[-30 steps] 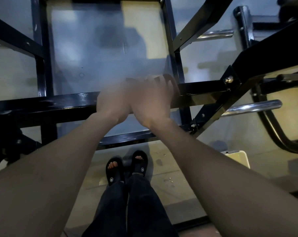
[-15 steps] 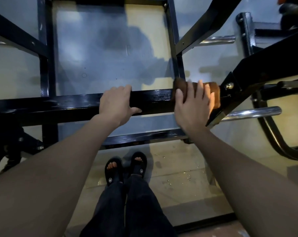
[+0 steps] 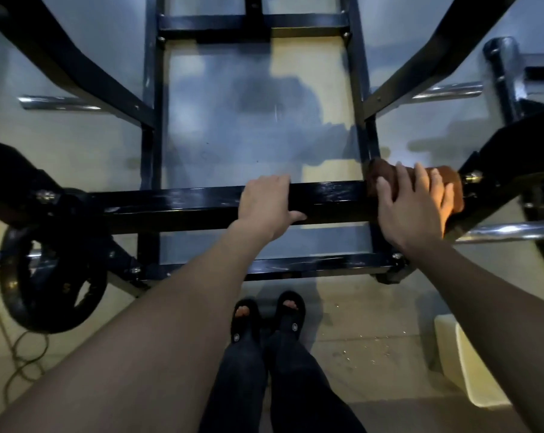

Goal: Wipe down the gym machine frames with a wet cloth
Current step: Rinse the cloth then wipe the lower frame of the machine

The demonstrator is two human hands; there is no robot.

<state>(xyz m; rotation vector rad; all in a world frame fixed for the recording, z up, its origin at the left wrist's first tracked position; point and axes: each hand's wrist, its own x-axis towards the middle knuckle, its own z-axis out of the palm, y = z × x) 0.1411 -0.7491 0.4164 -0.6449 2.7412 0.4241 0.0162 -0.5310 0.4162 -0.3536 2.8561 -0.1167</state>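
A black horizontal frame bar (image 3: pixel 183 204) of the gym machine crosses the middle of the view. My left hand (image 3: pixel 266 203) grips this bar near its centre, fingers curled over the top and thumb underneath. My right hand (image 3: pixel 411 204) presses a brown cloth (image 3: pixel 383 178) flat onto the bar's right end, fingers spread and fairly straight. The cloth wraps over the bar beside a bolted joint (image 3: pixel 472 176) and is mostly hidden under my hand.
A black weight plate (image 3: pixel 50 282) hangs on a chrome sleeve at the left. Chrome pegs (image 3: pixel 511 229) stick out at the right. A pale bucket (image 3: pixel 473 364) stands on the floor at the lower right. My sandalled feet (image 3: pixel 267 317) stand below the lower crossbar (image 3: pixel 311 267).
One second ago both hands were together and blurred at the bar's middle. My right hand has slid the cloth to the bar's right end; my left hand stays gripping the bar.
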